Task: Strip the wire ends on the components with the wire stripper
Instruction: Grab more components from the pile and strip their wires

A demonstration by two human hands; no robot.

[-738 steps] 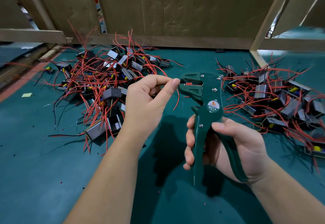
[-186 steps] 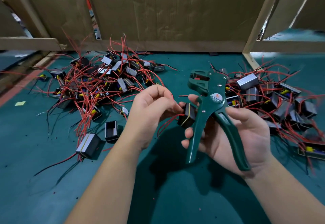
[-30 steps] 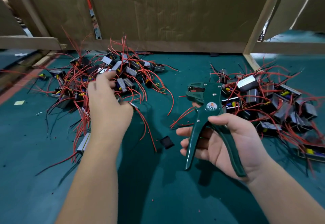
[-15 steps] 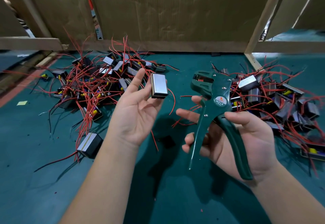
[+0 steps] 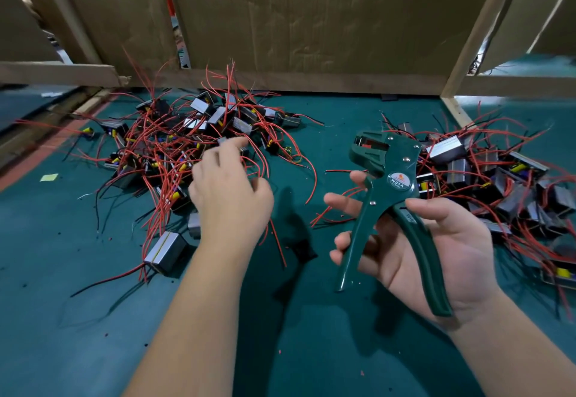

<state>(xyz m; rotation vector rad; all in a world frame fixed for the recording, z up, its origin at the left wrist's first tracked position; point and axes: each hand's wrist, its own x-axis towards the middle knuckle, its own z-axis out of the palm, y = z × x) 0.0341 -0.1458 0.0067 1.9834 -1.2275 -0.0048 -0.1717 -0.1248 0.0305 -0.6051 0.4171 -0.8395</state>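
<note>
The person's left hand (image 5: 229,192) and right hand (image 5: 436,250) are bare, and both forearms are uncovered from the wrists back.

Moderate light is admitted from 2 o'clock, soft shadows are thrown on the mat (image 5: 62,334) toward 6 o'clock, the left hand (image 5: 230,197) is motion-blurred, and wooden beams (image 5: 480,28) are bowed.

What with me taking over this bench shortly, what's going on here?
A person is stripping wire ends on small components. The right hand holds a green wire stripper upright by its handles. The left hand is down among the left pile of red-wired components, fingers curled. Whether it has hold of one cannot be told. A second pile lies to the right on the green mat.
</note>
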